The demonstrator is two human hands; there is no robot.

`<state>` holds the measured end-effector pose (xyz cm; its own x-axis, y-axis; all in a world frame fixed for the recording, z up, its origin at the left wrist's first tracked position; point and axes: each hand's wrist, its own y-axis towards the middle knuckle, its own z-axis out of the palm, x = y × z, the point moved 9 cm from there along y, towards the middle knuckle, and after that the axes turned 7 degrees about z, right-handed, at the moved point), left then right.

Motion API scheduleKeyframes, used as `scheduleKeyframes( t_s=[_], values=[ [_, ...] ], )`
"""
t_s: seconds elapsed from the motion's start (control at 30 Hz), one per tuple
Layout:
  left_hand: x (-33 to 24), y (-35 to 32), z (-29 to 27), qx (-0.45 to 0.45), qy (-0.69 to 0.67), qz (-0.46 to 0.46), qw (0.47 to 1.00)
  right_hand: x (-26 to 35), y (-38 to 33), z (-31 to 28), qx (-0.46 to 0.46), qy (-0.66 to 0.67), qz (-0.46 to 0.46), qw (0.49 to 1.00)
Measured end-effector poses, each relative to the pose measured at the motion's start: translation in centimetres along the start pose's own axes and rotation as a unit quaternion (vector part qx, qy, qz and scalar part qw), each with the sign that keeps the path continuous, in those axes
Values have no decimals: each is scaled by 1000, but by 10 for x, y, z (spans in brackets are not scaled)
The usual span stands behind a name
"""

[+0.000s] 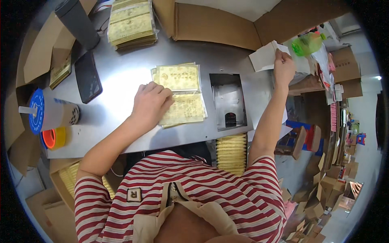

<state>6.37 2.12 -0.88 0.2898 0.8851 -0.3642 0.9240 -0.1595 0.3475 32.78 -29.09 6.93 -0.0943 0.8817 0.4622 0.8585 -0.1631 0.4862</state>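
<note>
A small stack of yellow printed packets (184, 107) with clear edges lies on the metal table in front of me. My left hand (152, 103) is at its left side, fingers curled and closed on the packets' edge; the fingertips are partly hidden. Out to the far right, my right hand (284, 69) pinches a white sheet of paper (262, 58) beside the table's edge. Between the two hands, a rectangular opening (228, 101) is cut into the tabletop, with a metal recess in it.
A taller bundle of yellow packets (131, 24) stands at the back left, near a dark tumbler (77, 24) and a phone (88, 77). A lidded drink cup (60, 111) and tape rolls (54, 137) sit left. Cardboard (219, 26) borders the back; a green bottle (307, 43) is right.
</note>
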Motion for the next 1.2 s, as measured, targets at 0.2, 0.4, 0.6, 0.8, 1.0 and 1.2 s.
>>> scheduleKeyframes(
  t_s=[0.2,0.4,0.6,0.8,1.0,1.2],
  values=[
    [3,-5,-4,-22,-62,-21,998,-18,5,2,20,52,-8,998],
    [13,-3,-1,-15,-105,-27,994,20,-49,-7,32,299,24,953],
    [-1,14,-10,-77,-72,44,993,132,-190,60,219,450,-117,858],
    [9,0,2,-45,-138,5,989,147,-212,77,389,394,-209,806],
    [11,-7,0,-83,-199,-59,975,160,-221,74,461,267,-151,833],
    [-10,-10,2,-25,-39,35,998,145,-250,24,312,304,-339,834]
  ],
)
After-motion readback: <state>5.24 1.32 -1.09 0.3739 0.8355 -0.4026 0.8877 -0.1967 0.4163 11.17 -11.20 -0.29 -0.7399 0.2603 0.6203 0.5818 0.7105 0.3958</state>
